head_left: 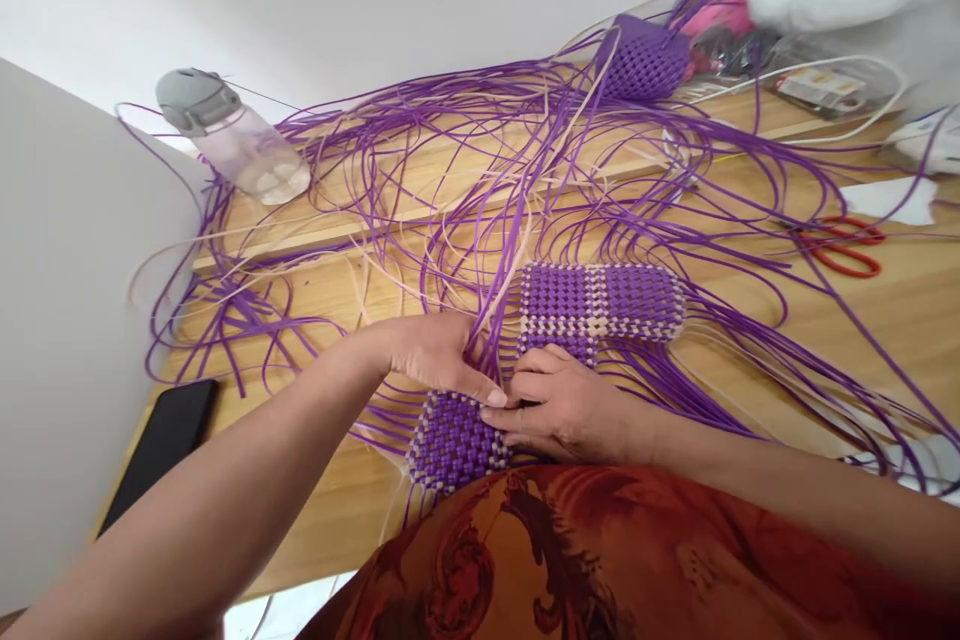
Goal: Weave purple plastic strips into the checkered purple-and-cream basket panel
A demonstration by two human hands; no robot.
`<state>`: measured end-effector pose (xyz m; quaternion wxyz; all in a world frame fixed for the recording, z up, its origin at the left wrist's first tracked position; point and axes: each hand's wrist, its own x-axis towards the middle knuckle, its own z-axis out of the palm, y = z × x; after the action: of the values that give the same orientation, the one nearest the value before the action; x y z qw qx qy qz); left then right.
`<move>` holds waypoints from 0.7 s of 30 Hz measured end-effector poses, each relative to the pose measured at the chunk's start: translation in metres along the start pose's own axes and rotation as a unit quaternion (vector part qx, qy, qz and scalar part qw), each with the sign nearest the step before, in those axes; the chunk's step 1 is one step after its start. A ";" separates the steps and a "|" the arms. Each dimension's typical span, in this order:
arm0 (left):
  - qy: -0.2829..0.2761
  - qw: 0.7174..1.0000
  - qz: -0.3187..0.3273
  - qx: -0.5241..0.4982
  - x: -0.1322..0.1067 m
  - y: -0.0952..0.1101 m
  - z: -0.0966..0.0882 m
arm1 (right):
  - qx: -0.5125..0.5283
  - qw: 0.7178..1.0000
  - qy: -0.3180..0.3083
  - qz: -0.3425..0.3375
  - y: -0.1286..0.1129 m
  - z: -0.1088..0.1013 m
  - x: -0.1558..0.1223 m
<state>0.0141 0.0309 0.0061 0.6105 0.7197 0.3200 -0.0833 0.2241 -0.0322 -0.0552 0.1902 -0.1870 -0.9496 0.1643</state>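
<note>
A purple and cream woven piece of plastic strips [600, 300] lies on the table, with a second woven section [459, 445] nearer my body. Between the two sections, my left hand [439, 352] closes around a bundle of purple strips [491, 335], its thumb stretched along the lower section's edge. Facing it, my right hand [559, 407] has curled fingers pressed on the weave, thumb and fingertips meeting near the left thumb. The exact strip pinched there is hidden by the fingers. Long loose strips fan out from both sections.
A tangle of purple and cream strips covers the wooden table [322, 510]. A grey-lidded bottle [240, 140] stands at the back left; a black phone [161, 445] lies below it. Orange-handled scissors [844, 245] lie right. A purple woven basket [645, 60] sits against the wall.
</note>
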 end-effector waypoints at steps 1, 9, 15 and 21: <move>0.038 0.999 0.000 0.009 -0.001 0.000 0.005 | 0.000 1.000 -0.001 0.001 0.000 0.000 0.000; 0.177 0.984 -0.015 0.003 -0.008 -0.016 0.033 | 0.126 0.991 0.051 -0.005 -0.002 -0.004 0.004; 0.198 0.977 -0.055 0.060 -0.008 -0.012 0.034 | 0.378 0.875 0.213 0.215 -0.001 -0.047 0.005; 0.196 0.978 -0.046 0.050 -0.008 -0.016 0.033 | 0.215 0.864 0.318 0.327 0.013 -0.080 -0.010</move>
<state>0.0079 -0.0022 -0.0114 0.4950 0.7359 0.4616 0.0160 0.2706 -0.0056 0.0065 0.4524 -0.4835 -0.6634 0.3485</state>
